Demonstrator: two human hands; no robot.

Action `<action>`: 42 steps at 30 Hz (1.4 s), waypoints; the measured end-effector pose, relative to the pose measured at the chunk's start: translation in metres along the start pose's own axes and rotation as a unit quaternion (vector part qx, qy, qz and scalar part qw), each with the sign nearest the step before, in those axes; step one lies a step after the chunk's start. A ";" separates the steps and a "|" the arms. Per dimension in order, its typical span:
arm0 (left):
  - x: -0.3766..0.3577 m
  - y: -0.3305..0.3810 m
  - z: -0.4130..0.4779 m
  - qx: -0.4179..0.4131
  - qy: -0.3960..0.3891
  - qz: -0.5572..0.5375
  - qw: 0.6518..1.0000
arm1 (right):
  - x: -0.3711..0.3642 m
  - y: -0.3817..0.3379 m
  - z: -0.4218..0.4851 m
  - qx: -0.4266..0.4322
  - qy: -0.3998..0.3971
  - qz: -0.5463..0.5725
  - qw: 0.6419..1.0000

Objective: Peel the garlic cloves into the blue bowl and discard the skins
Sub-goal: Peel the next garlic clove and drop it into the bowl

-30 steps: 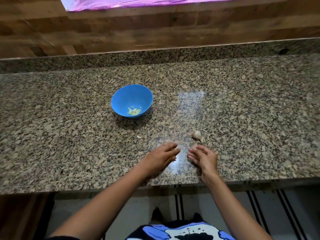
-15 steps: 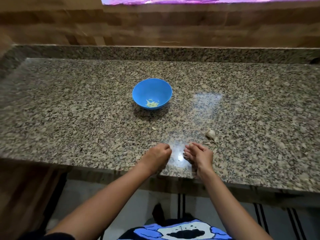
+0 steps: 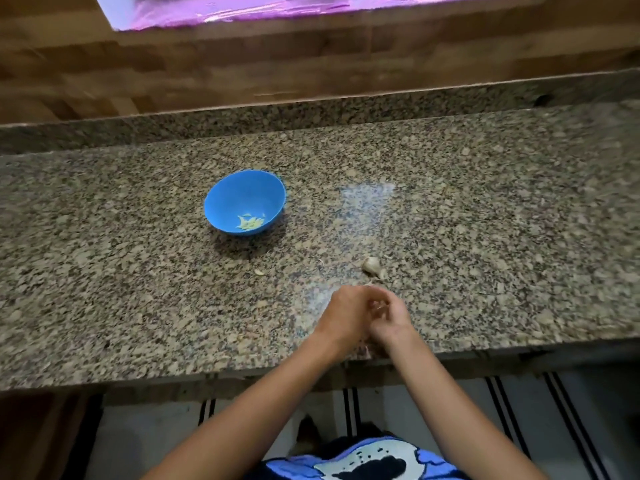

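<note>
Granite bench [image 3: 138, 289], seen from the head camera. Both hands are at the front edge, a bit right of centre, over the stone. Left hand [image 3: 346, 315] and right hand [image 3: 393, 318] are pressed together and touching, fingers curled in toward each other where they meet. That spot is motion-blurred, so I cannot tell whether either hand holds anything or what sits between the fingertips. Forearms come in from below, over the front edge.

Blue bowl [image 3: 221, 202] stands upright mid-bench, left of the hands and further back, well apart from them. Peeled garlic pieces [image 3: 250, 222], pale yellow, lie in the bottom of it, a small heap toward the near wall.

One unpeeled garlic clove [image 3: 372, 266], whitish with its skin on, lies on the bench just behind the hands, slightly right, near but not touching them. A small pale scrap [image 3: 259, 271] lies on the bench between bowl and hands, nearer the bowl; skin or clove bit, too small to tell.

Raised granite lip along the back edge, wooden wall [image 3: 242, 71] behind it. Striped floor mat [image 3: 502, 403] below the front edge.
</note>
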State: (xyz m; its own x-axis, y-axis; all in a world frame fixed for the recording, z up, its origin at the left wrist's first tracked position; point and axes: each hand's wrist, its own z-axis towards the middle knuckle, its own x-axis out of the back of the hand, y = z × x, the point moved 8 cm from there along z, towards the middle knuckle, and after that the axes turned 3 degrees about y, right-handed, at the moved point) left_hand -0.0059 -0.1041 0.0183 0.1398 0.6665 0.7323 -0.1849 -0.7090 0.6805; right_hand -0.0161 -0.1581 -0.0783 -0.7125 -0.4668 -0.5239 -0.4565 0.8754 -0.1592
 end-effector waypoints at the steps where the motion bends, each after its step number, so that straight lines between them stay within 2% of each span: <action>1: 0.006 0.000 0.005 0.008 0.016 -0.032 0.999 | 0.001 -0.003 0.001 0.006 -0.003 0.024 1.000; 4: 0.019 -0.012 0.034 0.026 0.058 -0.099 0.993 | 0.000 -0.015 -0.004 0.016 -0.018 0.089 0.996; 5: 0.016 -0.017 0.047 0.011 0.041 -0.076 0.996 | 0.002 -0.019 -0.005 0.020 -0.015 0.110 0.994; 8: -0.011 -0.019 0.075 -0.070 -0.075 0.070 0.992 | 0.010 -0.034 -0.009 0.040 -0.006 0.134 0.990; 10: -0.022 -0.025 0.087 -0.061 -0.114 0.075 0.989 | 0.017 -0.043 -0.012 0.056 -0.001 0.130 0.990; 12: -0.019 -0.033 0.104 -0.014 -0.082 0.013 0.996 | 0.024 -0.051 -0.013 0.068 0.007 0.121 0.990; 15: 0.004 -0.046 0.133 0.042 0.027 -0.032 0.998 | 0.028 -0.063 -0.010 0.081 0.011 0.131 0.988; 18: 0.002 -0.052 0.144 0.058 0.022 0.011 0.998 | 0.030 -0.079 -0.009 0.107 0.021 0.130 0.986; 19: 0.000 -0.047 0.143 0.035 0.029 0.048 0.998 | 0.030 -0.083 -0.009 0.113 0.024 0.127 0.985; 21: -0.006 -0.026 0.134 -0.061 0.046 0.076 0.994 | 0.030 -0.090 -0.010 0.131 0.028 0.113 0.985; 22: -0.016 -0.014 0.128 -0.108 0.021 0.067 0.992 | 0.031 -0.093 -0.010 0.140 0.031 0.104 0.984; 24: -0.045 0.000 0.111 -0.170 -0.082 0.096 0.977 | 0.030 -0.096 -0.009 0.152 0.036 0.091 0.984; 26: -0.062 -0.004 0.101 -0.187 -0.150 0.144 0.960 | 0.029 -0.096 -0.008 0.156 0.040 0.087 0.983; 32: -0.061 -0.023 0.065 -0.255 -0.217 0.197 0.922 | 0.027 -0.089 -0.010 0.172 0.041 0.055 0.983; 37: -0.041 -0.054 0.025 -0.279 -0.182 0.195 0.923 | 0.022 -0.068 -0.012 0.165 0.046 0.021 0.985; 40: -0.015 -0.063 0.006 -0.319 -0.096 0.191 0.923 | 0.013 -0.051 -0.012 0.148 0.045 -0.005 0.988; 42: -0.011 -0.067 0.001 -0.311 -0.067 0.196 0.927 | 0.007 -0.040 -0.013 0.142 0.042 -0.031 0.989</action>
State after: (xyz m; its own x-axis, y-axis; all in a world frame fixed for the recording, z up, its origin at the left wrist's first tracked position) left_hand 0.0062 -0.0638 -0.0353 0.0554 0.3213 0.9454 -0.7670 -0.5925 0.2463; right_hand -0.0096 -0.1980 -0.0648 -0.7348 -0.5189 -0.4368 -0.3413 0.8394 -0.4229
